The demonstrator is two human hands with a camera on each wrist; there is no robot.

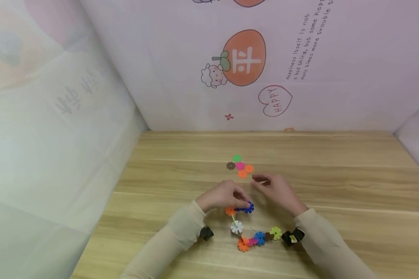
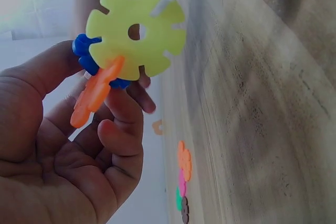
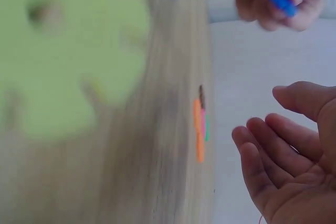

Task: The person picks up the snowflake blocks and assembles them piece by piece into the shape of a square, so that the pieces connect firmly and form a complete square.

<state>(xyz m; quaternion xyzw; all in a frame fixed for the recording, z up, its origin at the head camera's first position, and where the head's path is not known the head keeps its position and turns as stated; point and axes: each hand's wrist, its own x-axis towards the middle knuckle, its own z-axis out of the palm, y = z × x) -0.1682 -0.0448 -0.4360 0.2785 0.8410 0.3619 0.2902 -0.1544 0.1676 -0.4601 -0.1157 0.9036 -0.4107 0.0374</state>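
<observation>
My left hand (image 1: 224, 194) pinches a blue slotted disc (image 1: 249, 208) at one end of a linked chain of flower-shaped plastic discs. From there the chain bends through an orange disc (image 1: 230, 211), a white disc (image 1: 236, 227) and a lower orange disc (image 1: 243, 245). It then runs right to a blue disc (image 1: 260, 238) and a yellow-green disc (image 1: 275, 233). In the left wrist view, a yellow disc (image 2: 157, 40) joins the upper orange disc (image 2: 94, 95). My right hand (image 1: 281, 193) holds nothing, its fingers relaxed and thumb apart, right of the loose discs.
Beyond the hands, a small group of loose discs lies flat on the wooden table (image 1: 352, 174): green (image 1: 237, 158), brown (image 1: 231, 166), pink (image 1: 240, 166) and two orange discs (image 1: 242, 174). Printed fabric (image 1: 181, 77) hangs behind the table, with pale cloth (image 1: 83, 162) at the left.
</observation>
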